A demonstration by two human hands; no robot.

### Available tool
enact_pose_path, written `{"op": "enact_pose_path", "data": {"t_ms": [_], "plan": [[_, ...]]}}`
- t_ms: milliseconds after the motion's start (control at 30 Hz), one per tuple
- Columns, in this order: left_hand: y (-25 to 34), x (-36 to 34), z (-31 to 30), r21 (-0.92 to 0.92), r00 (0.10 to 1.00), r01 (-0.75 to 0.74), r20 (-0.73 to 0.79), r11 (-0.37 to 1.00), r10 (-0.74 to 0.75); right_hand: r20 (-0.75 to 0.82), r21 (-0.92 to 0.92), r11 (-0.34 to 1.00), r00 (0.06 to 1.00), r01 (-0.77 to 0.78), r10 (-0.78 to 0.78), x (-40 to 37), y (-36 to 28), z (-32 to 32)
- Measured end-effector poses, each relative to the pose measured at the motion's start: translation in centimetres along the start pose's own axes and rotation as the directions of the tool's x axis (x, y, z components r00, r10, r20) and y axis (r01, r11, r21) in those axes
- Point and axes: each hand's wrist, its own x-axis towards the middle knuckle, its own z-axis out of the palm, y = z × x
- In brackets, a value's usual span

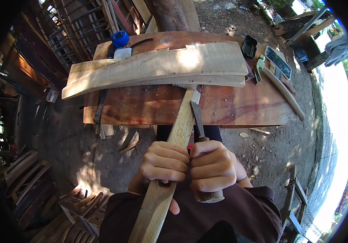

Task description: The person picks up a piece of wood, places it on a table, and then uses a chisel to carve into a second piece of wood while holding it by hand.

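Observation:
My left hand (166,161) is wrapped round a long squared piece of wood (183,128), which runs from my body up to the table edge. A dark hole shows in the wood just below my fingers. In my right hand (213,165) is a chisel (197,118), gripped by its wooden handle. The blade points away from me, its tip overlapping the wood's right side near the far end. Both fists sit side by side, close together. Behind the wood's far end, broad pale planks (162,65) lie stacked on the table.
On the reddish wooden table (222,107) lie a hammer (277,83), a phone (278,62), an open black case (249,46) and a blue round object (119,38). Curved wooden pieces (26,178) are piled at lower left. Wooden frames (76,24) lean behind.

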Motion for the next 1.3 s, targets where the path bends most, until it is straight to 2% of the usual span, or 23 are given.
{"op": "enact_pose_path", "data": {"t_ms": [67, 133, 200, 267, 333, 400, 467, 533, 567, 667, 833, 1000, 1100, 1200, 1300], "plan": [[0.1, 0.0, 0.1, 0.016, 1.000, 0.009, 0.019, 1.000, -0.010, -0.008, 0.011, 1.000, 1.000, -0.010, 0.010, 0.1, -0.4, -0.4], [0.4, 0.4, 0.3, 0.019, 0.998, 0.035, -0.048, 0.999, -0.034, -0.048, 0.022, 0.994, 0.993, 0.108, -0.106, -0.2, -0.8, -0.5], [0.2, 0.6, 0.0, 0.007, 0.999, 0.031, -0.032, 0.999, -0.031, -0.037, 0.030, 0.995, 0.995, 0.096, -0.095, -0.3, -0.1, -0.6], [0.2, 0.8, 0.0, -0.010, 1.000, 0.022, -0.009, 1.000, -0.022, -0.056, 0.017, 1.000, 0.998, -0.021, 0.022, -0.1, 0.8, -0.9], [0.1, 1.2, -0.2, -0.003, 1.000, -0.011, 0.027, 1.000, 0.011, -0.085, 0.019, 1.000, 0.996, -0.018, 0.019, -0.1, 0.5, -0.8], [0.2, 1.2, -0.2, 0.008, 1.000, -0.003, 0.020, 1.000, 0.003, -0.083, 0.004, 0.996, 0.992, 0.092, -0.092, -0.6, -0.2, -0.4], [0.3, 1.0, -0.2, 0.013, 1.000, 0.006, 0.010, 1.000, -0.007, -0.032, 0.045, 0.996, 0.997, 0.074, -0.073, -0.5, 0.5, -0.9], [0.1, 1.0, -0.3, -0.010, 0.999, 0.001, 0.035, 1.000, -0.001, -0.051, 0.003, 0.997, 0.995, -0.082, 0.082, -0.2, 1.5, -1.3], [0.0, 1.1, -0.3, -0.014, 0.999, -0.003, 0.040, 1.000, 0.004, -0.095, -0.014, 0.998, 0.994, -0.063, 0.062, -0.2, 1.7, -1.4], [-0.3, 1.1, -0.6, 0.004, 0.998, -0.040, 0.052, 0.999, 0.040, -0.076, 0.013, 1.000, 0.997, 0.027, -0.026, -0.7, 0.7, -1.1], [-0.4, 0.9, -0.7, -0.015, 0.993, -0.064, 0.096, 0.998, 0.065, -0.128, -0.016, 0.998, 0.990, -0.069, 0.066, -0.3, 2.4, -1.4], [-0.3, 1.2, -0.8, -0.011, 0.998, -0.017, 0.066, 1.000, 0.018, -0.099, 0.025, 1.000, 0.995, 0.019, -0.017, -0.8, 1.5, -1.4], [0.1, 1.1, -0.6, -0.011, 0.997, -0.007, 0.073, 1.000, 0.008, -0.094, -0.059, 0.991, 0.989, -0.118, 0.112, -1.3, 3.9, -2.0], [0.0, 1.3, -0.5, 0.000, 0.998, 0.000, 0.058, 1.000, 0.000, -0.167, 0.000, 1.000, 0.986, -0.020, 0.020, -1.2, 2.7, -2.1], [0.1, 1.1, -0.6, 0.008, 0.999, 0.019, 0.034, 1.000, -0.019, -0.109, 0.015, 0.999, 0.993, -0.043, 0.044, -0.7, 1.9, -2.1]]}}
